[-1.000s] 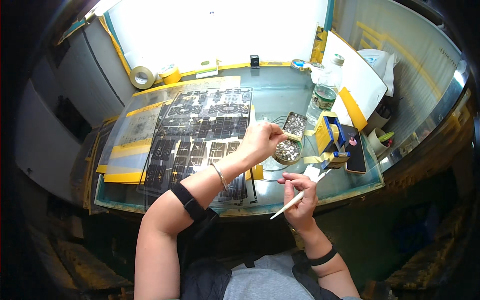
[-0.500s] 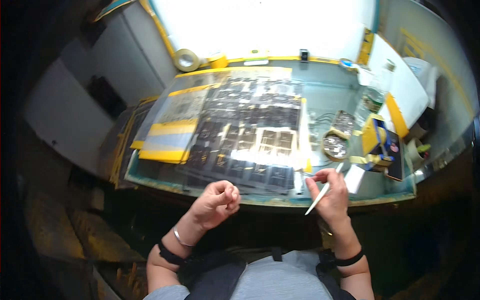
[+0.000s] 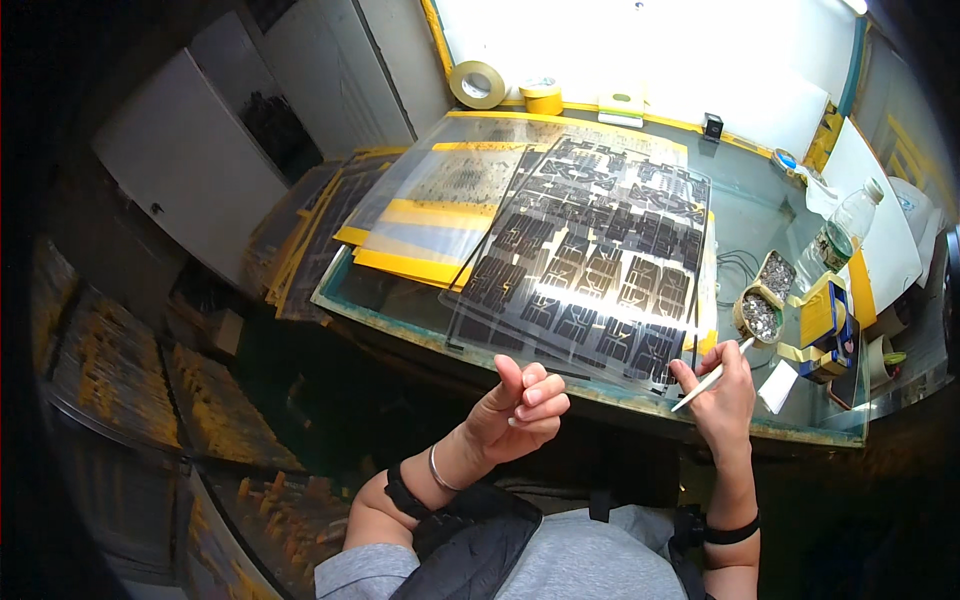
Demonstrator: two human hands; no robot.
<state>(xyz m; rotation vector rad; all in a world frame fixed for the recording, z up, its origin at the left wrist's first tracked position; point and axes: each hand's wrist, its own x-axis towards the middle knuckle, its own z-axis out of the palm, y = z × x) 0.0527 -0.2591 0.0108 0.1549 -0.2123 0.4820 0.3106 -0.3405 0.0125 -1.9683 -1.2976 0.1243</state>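
Note:
My right hand (image 3: 728, 402) grips a slim white pointed stick (image 3: 692, 393), its tip slanting down toward my left, over the table's front edge. My left hand (image 3: 520, 412) hovers in front of the table with fingers curled in and thumb against them; whether anything small is between them cannot be made out. Beyond both hands lies a clear film sheet (image 3: 600, 262) with rows of black patterns, glare streaking across it. Yellow-edged clear sheets (image 3: 430, 215) lie partly beneath it at the left. Neither hand touches the film.
On the glass table (image 3: 750, 195), right of the film, are two containers of small bits (image 3: 762, 316), a yellow and blue tape dispenser (image 3: 826, 325), a white slip (image 3: 777, 387) and a clear bottle (image 3: 850, 222). Tape rolls (image 3: 477, 85) stand along the back. Framed panels (image 3: 115, 350) lean at the left.
The view has turned, so the table and both hands sit further right and the picture is sharper. My left hand's fingers look slightly looser; the right keeps its hold on the stick.

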